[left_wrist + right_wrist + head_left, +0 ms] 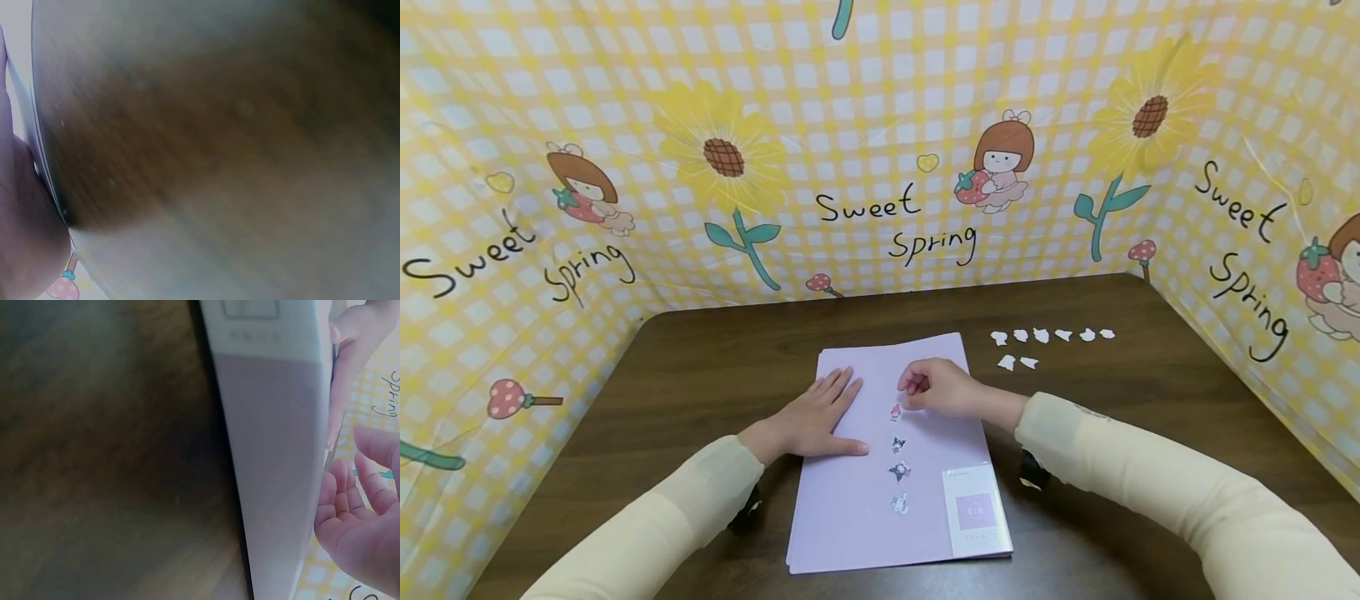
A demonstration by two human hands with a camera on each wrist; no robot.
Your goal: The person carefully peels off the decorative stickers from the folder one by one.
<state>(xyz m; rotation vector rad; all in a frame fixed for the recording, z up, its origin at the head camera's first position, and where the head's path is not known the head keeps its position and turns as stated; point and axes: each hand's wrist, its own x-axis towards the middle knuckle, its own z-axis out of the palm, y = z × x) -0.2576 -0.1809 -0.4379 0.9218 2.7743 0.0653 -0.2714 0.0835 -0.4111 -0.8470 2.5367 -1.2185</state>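
Note:
A stack of lilac paper (865,533) lies on the table. My left hand (820,417) rests flat on its left part, fingers spread; in the left wrist view only that hand's edge (28,231) shows. My right hand (943,387) hovers over the upper right of the sheet, fingers loosely bent, beside a small pink cartoon sticker (895,412). Below that, in a column, lie a black-and-white sticker (898,445), a dark-winged sticker (899,472) and a pale one (899,503). From the right wrist, my right hand (362,512) shows a gap between thumb and fingers, with nothing visible in it.
Several small white paper cutouts (1041,335) lie in two rows at the table's back right. A clear-edged packet with a purple square (976,533) covers the sheet's lower right corner. Yellow checked cloth (865,125) hangs around the dark wooden table (700,367).

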